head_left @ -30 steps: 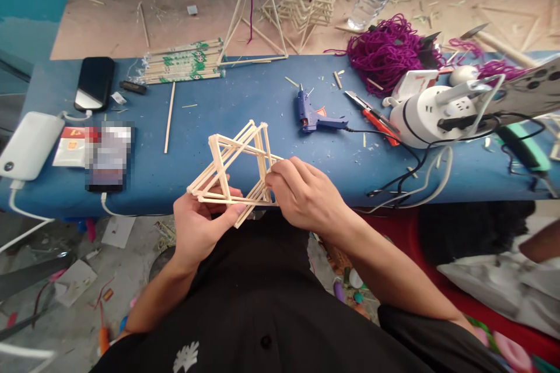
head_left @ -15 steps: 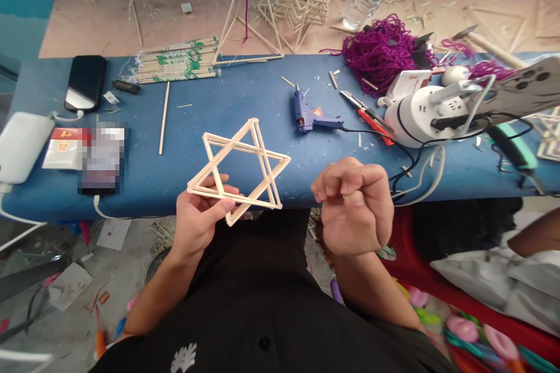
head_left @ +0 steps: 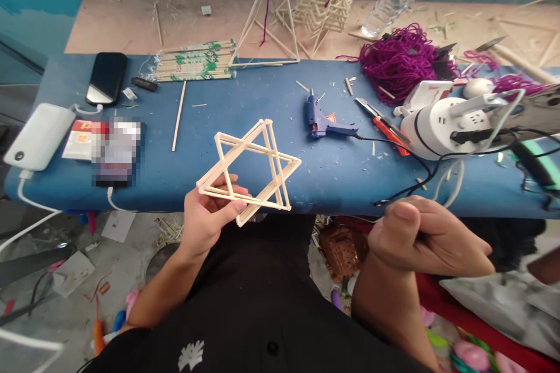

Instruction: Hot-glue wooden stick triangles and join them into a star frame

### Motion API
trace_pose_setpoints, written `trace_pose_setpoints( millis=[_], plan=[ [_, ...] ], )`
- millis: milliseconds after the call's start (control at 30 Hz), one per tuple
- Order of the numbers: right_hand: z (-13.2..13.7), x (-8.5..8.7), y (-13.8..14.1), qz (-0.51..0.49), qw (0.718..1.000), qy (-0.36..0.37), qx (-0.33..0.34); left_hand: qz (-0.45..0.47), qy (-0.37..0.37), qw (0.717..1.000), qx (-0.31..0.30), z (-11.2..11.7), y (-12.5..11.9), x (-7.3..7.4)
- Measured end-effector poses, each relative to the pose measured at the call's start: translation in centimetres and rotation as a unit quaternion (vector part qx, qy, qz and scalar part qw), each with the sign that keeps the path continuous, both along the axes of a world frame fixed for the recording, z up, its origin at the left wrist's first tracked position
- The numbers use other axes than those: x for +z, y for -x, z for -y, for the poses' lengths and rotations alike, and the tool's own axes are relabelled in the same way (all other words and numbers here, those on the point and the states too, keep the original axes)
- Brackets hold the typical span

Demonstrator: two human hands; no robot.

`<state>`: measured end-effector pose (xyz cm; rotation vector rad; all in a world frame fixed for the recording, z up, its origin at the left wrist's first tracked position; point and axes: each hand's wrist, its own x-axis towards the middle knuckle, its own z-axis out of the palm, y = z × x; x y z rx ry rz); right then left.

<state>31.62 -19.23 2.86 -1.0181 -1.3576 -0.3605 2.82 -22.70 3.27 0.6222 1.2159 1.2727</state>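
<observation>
My left hand [head_left: 205,218] grips the lower left corner of a six-pointed star frame [head_left: 251,172] built from pale wooden sticks, and holds it up over the front edge of the blue table [head_left: 245,99]. To the right of it and lower, my right hand [head_left: 426,242] hangs off the table edge with its fingers curled and the thumb pressed on them. Nothing can be made out inside it. A blue glue gun [head_left: 321,122] lies on the table beyond the star.
Packs of chopsticks [head_left: 195,61], a black phone [head_left: 106,77], a white power bank [head_left: 39,137], a loose stick [head_left: 178,115], a red cutter [head_left: 385,126], purple yarn [head_left: 400,61], a white socket hub [head_left: 441,125] with cables, and stick structures [head_left: 306,6] crowd the table. Litter covers the floor.
My right hand let go of the star, drew back as a fist, then dropped to the right below the table edge. The left hand kept hold of the star.
</observation>
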Motion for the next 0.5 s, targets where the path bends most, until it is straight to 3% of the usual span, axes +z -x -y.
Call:
trace_pose_setpoints(
  millis=[200, 233, 367, 500],
  plan=[
    [-1.5, 1.0, -1.1, 0.009, 0.991, -0.08, -0.109, -0.065, -0.054, 0.996, 0.001, 0.4, -0.1, 0.1],
    [-1.7, 1.3, -1.4, 0.005, 0.992, -0.064, -0.107, -0.069, -0.053, 0.996, -0.001, 0.4, -0.1, 0.2],
    [-1.9, 2.4, -1.1, -0.037, 0.984, 0.167, -0.06, -0.062, -0.035, 0.997, -0.01, 0.4, 0.0, 0.2],
    [-1.4, 2.1, 0.2, 0.061, 0.974, 0.215, -0.041, -0.033, -0.027, 0.998, -0.04, 0.2, 0.5, 0.1]
  ],
)
